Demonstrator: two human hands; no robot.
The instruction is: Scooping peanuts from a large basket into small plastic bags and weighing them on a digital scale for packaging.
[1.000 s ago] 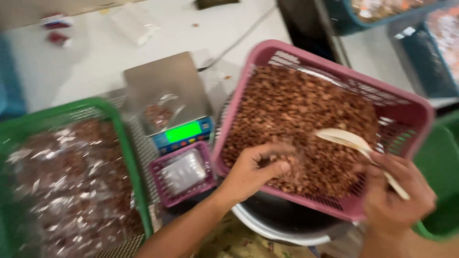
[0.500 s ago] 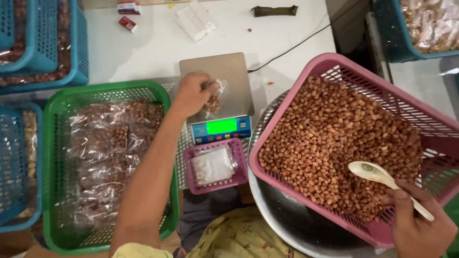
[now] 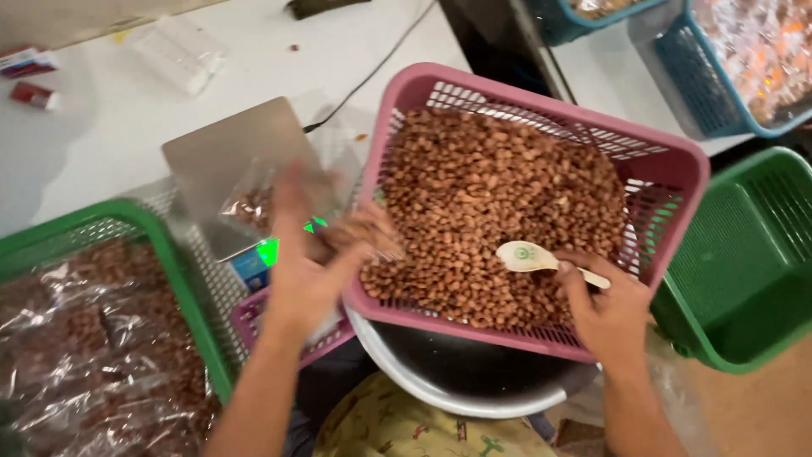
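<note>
Motion blurs the left hand (image 3: 309, 267), hiding the scale (image 3: 233, 169) display.

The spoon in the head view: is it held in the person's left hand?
No, the pale spoon is gripped by the right hand over the peanuts in the pink basket.

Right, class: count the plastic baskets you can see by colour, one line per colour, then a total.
Pink baskets: 2, a large one and a small one
Green baskets: 2, left and right
Blue baskets: 2, far right and top
Total: 6
</note>
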